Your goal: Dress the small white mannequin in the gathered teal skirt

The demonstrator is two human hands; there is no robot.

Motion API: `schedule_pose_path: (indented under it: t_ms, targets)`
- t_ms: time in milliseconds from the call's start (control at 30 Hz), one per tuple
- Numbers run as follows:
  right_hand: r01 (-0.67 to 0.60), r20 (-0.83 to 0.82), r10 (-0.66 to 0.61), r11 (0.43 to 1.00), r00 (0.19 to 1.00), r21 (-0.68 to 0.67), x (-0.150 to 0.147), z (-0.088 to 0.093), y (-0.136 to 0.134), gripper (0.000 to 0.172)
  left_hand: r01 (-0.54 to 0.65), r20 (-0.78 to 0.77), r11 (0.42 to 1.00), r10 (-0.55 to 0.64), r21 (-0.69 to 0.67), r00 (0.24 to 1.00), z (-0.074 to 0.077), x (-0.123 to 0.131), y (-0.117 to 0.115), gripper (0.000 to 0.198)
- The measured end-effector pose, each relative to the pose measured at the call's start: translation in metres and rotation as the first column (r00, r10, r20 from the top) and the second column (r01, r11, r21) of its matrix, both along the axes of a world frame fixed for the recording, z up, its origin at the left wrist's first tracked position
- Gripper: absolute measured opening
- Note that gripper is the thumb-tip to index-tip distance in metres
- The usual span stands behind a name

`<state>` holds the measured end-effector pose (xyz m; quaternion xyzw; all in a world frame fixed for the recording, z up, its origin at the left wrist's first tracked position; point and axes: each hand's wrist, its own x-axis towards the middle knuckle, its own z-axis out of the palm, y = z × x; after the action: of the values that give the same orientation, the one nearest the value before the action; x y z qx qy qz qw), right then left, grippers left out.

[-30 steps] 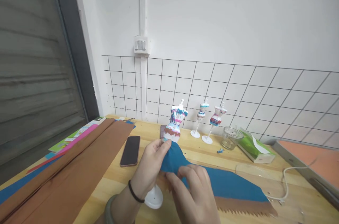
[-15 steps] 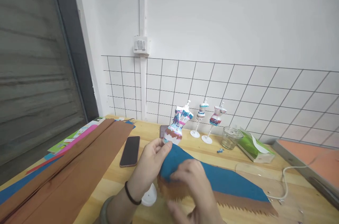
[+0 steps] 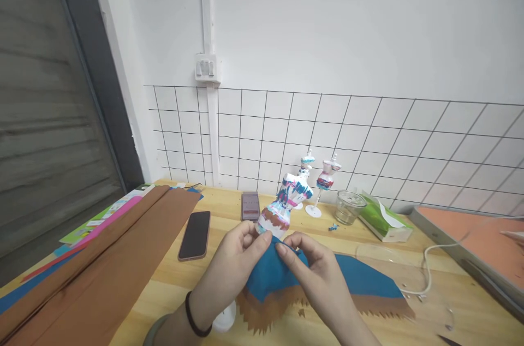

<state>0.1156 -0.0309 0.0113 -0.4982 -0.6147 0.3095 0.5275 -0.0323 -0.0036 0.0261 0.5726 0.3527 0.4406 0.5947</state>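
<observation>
A small mannequin (image 3: 292, 193), painted in white, blue, pink and brown patches, tilts to the right in front of me. Its round white base (image 3: 224, 318) shows beneath my left wrist. My left hand (image 3: 241, 256) pinches the top edge of a blue-and-brown paper strip (image 3: 370, 278) against the mannequin's lower part. Beside it, my right hand (image 3: 317, 267) grips the same edge between thumb and fingers. Between the hands the paper is gathered and hangs in folds. A jagged brown fringe runs along its bottom, and the free end stretches right across the table.
Brown folded paper (image 3: 135, 253) covers the left side of the table. A phone (image 3: 195, 235) and a smaller device (image 3: 250, 206) lie nearby. Behind stand two more mannequins, one (image 3: 327, 174) fully visible, with a glass jar (image 3: 350, 207), green tissue pack (image 3: 385, 218), white cable (image 3: 428, 267) and tray (image 3: 462, 248).
My right hand has come up to the strip's top edge and now pinches it near my left hand. The paper has bunched between them, and the mannequin has shifted slightly right.
</observation>
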Motion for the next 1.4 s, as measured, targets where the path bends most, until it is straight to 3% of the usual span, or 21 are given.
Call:
schedule_pose_path:
  t_ms: [267,567,800,1100,1400]
  targets:
    - [0.054,0.044,-0.055,0.998,0.997,0.04,-0.0014,0.003,-0.0031,0.025,0.108,0.092,0.993,-0.103,-0.047,0.99,0.005,-0.0006,-0.0027,0.023]
    - [-0.002,0.102,-0.008,0.996,0.995,0.094,0.0022,0.0031,-0.0056,0.02,0.004,0.034,1.0,-0.004,0.006,0.999,0.0039,-0.0008,-0.0014,0.021]
    - [-0.033,0.111,0.013,0.984,0.994,0.178,0.0019,0.0067,-0.01,0.014,0.052,0.04,0.998,-0.054,0.044,0.998,0.0016,0.0011,-0.0034,0.015]
    - [0.05,0.013,-0.051,0.996,0.999,0.068,0.0003,0.0048,-0.0079,0.02,0.076,0.046,0.996,-0.078,0.035,0.996,0.0014,0.0071,-0.0038,0.016]
    - [0.047,-0.05,-0.045,0.999,0.998,0.023,-0.001,0.0044,-0.0071,0.022,0.081,0.047,0.996,-0.082,0.032,0.995,0.0006,0.0062,-0.0073,0.018]
